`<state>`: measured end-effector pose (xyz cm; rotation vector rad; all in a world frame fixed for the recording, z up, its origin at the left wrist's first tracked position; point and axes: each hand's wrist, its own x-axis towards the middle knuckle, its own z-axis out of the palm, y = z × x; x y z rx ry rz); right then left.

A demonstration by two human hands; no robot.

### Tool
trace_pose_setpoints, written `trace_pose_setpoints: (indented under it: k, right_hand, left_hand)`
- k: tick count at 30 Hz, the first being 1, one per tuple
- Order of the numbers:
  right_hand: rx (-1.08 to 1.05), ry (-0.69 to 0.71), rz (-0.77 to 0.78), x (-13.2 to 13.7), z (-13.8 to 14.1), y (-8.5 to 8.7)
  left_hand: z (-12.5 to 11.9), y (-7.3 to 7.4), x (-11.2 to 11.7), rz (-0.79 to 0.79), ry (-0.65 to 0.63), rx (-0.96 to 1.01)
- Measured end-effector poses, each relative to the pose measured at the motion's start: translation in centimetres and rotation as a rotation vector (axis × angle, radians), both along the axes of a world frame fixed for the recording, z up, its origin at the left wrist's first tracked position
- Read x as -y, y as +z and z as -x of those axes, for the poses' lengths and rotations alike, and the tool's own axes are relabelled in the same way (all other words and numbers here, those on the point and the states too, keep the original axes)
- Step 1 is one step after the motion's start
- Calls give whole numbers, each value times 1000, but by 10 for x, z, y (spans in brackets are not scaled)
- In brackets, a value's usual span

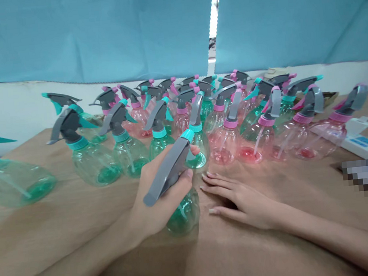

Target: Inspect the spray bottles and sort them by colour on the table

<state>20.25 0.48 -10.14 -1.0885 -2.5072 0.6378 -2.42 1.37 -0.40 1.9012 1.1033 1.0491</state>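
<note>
spray bottles [95, 164] on table [234, 259], one bottle [186, 216] in front, cloth [80, 39] behind

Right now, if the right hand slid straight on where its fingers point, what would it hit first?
The right hand would likely meet the green bottle in the left hand, or that hand's thumb; depth is unclear.

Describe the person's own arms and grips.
The left arm and right arm are bare, with no sleeves or bands in view. The left grip and right grip are ungloved, no rings or markings showing; the right one's fingernails look fairly long.
</note>
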Motion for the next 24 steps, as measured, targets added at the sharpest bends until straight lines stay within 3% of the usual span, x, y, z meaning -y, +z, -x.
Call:
trace_pose_setpoints:
  k: [13,21,24]
  right_hand:
    - [31,3,1,0,1,2]
    - [22,-6,10,0,1,2]
    - [14,-10,11,0,1,2]
  left_hand:
    - [1,4,1,53,-41,23]
    - [11,-4,-4,-46,-116,19]
    - [15,-7,-7,-153,-111,-29]
